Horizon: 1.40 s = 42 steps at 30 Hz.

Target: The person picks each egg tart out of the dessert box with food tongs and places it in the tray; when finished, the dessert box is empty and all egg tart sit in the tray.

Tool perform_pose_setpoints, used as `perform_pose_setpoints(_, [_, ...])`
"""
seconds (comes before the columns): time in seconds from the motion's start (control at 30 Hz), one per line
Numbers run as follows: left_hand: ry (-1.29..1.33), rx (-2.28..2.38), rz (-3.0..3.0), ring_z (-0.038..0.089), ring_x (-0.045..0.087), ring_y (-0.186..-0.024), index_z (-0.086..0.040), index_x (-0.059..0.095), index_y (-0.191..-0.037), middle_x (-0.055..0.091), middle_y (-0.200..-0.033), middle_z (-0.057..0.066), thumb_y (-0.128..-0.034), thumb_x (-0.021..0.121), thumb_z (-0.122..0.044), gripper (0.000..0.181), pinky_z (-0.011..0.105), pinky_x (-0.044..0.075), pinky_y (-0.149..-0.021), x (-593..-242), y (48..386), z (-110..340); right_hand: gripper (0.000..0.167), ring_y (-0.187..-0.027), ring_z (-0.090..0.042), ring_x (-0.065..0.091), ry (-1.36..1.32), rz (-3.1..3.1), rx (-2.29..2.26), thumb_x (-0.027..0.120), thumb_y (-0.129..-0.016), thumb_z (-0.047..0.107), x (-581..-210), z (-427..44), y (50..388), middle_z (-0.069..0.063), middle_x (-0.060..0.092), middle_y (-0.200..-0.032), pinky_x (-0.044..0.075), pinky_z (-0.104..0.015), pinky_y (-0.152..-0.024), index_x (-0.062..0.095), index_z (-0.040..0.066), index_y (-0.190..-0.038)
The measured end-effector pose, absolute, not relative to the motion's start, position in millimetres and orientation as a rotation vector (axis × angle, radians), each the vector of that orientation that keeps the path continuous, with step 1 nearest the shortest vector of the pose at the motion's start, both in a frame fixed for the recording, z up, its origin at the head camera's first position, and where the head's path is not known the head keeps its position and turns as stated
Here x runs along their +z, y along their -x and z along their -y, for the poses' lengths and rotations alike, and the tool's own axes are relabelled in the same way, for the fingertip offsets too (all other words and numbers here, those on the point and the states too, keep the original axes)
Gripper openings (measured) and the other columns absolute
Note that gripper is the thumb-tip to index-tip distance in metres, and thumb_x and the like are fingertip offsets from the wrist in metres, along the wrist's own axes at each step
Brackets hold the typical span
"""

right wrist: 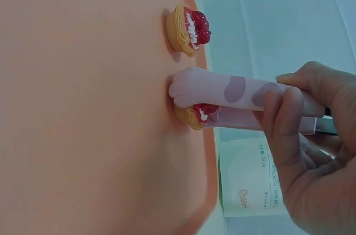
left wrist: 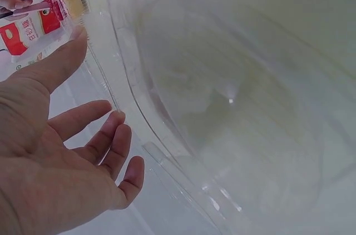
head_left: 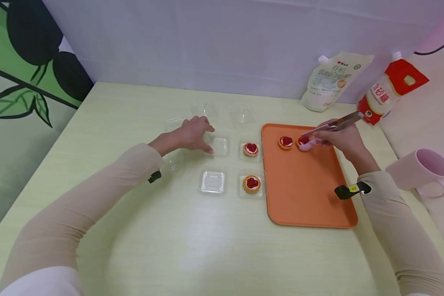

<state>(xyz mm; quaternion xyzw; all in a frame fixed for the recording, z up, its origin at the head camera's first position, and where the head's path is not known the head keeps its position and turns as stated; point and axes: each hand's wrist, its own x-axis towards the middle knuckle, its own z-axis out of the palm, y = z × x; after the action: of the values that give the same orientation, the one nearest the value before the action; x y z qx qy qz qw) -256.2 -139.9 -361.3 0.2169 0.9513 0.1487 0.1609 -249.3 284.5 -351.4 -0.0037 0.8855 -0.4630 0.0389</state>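
The right hand (head_left: 342, 135) grips pink tongs (right wrist: 222, 88), whose paw-shaped tips stand on either side of a berry tart (right wrist: 192, 117) on the orange tray (head_left: 303, 197). Beside it sits another tart (head_left: 285, 142). With fingers spread, the left hand (head_left: 194, 133) is at a clear plastic container (head_left: 219, 146); whether it touches the container cannot be told. In the left wrist view the left hand (left wrist: 72, 140) has loosely bent fingers beside clear plastic. Two tarts (head_left: 250, 149) (head_left: 252, 183) rest in clear containers left of the tray.
An open clear container (head_left: 212, 182) lies nearer the front, with clear lids (head_left: 242, 116) behind. A white pouch (head_left: 329, 82) and a red sugar bag (head_left: 386, 90) stand at the back right. The pink mug (head_left: 418, 170) is right of the tray.
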Motion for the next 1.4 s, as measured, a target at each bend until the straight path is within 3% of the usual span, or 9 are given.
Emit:
perform_pose_setpoints(0.3, [-0.622,0.408,-2.715,0.037,0.040,-0.132,-0.002,0.055,-0.141,0.047,-0.142,0.020,-0.0795,0.085,-0.034,0.076,0.056,0.032,-0.105,-362,257,139,0.044,-0.066,-0.004,0.070,0.050,-2.694,-1.478,0.073,-0.092,0.021,-347,-288,246,0.021,0.070,-0.080,0.057,-0.022,-0.063,0.056,-0.006,-0.122])
perform_pose_setpoints(0.57, [-0.612,0.418,-2.713,0.037,0.040,-0.131,-0.002,0.054,-0.142,0.048,-0.141,0.020,-0.0788,0.085,-0.034,0.077,0.053,0.032,-0.102,-363,261,142,0.032,-0.063,-0.005,0.071,0.095,-2.684,-1.603,0.072,-0.091,0.015,-337,-280,239,0.021,0.071,-0.079,0.057,-0.022,-0.061,0.061,-0.002,-0.116])
perform_pose_setpoints(0.73, [-0.625,0.431,-2.716,0.037,0.041,-0.130,-0.002,0.055,-0.141,0.048,-0.141,0.020,-0.0783,0.085,-0.034,0.077,0.053,0.032,-0.101,-365,263,142,0.018,-0.061,-0.008,0.069,0.116,-2.629,-1.689,0.073,-0.091,0.012,-333,-272,234,0.015,0.073,-0.080,0.057,-0.022,-0.060,0.067,0.009,-0.108])
perform_pose_setpoints(0.93, [-0.638,0.429,-2.696,0.037,0.040,-0.130,-0.003,0.053,-0.143,0.048,-0.141,0.020,-0.0785,0.085,-0.034,0.078,0.055,0.032,-0.102,-364,264,141,0.015,-0.057,-0.010,0.068,0.220,-2.613,-1.740,0.074,-0.089,0.009,-328,-260,231,0.009,0.075,-0.080,0.057,-0.023,-0.058,0.071,0.012,-0.104])
perform_pose_setpoints(1.13, [-0.667,0.439,-2.701,0.038,0.040,-0.129,-0.006,0.048,-0.147,0.048,-0.141,0.020,-0.0798,0.083,-0.038,0.083,0.054,0.034,-0.102,-362,264,141,0.016,-0.055,-0.012,0.067,0.292,-2.499,-1.866,0.073,-0.087,0.000,-323,-248,224,0.005,0.076,-0.078,0.056,-0.023,-0.056,0.073,0.005,-0.102])
perform_pose_setpoints(1.27, [-0.727,0.466,-2.741,0.037,0.039,-0.131,-0.007,0.047,-0.148,0.047,-0.143,0.019,-0.0814,0.081,-0.040,0.081,0.056,0.034,-0.103,-358,257,135,0.018,-0.058,-0.013,0.068,0.299,-2.559,-1.754,0.075,-0.087,0.004,-319,-238,217,0.008,0.075,-0.080,0.057,-0.024,-0.057,0.072,0.006,-0.105])
perform_pose_setpoints(1.4, [-0.856,0.466,-2.758,0.036,0.041,-0.132,-0.007,0.047,-0.148,0.050,-0.143,0.017,-0.0812,0.081,-0.044,0.083,0.058,0.033,-0.105,-353,239,120,0.022,-0.059,-0.013,0.069,0.373,-2.520,-1.703,0.075,-0.087,0.004,-317,-227,205,0.007,0.076,-0.083,0.057,-0.025,-0.057,0.070,0.001,-0.108])
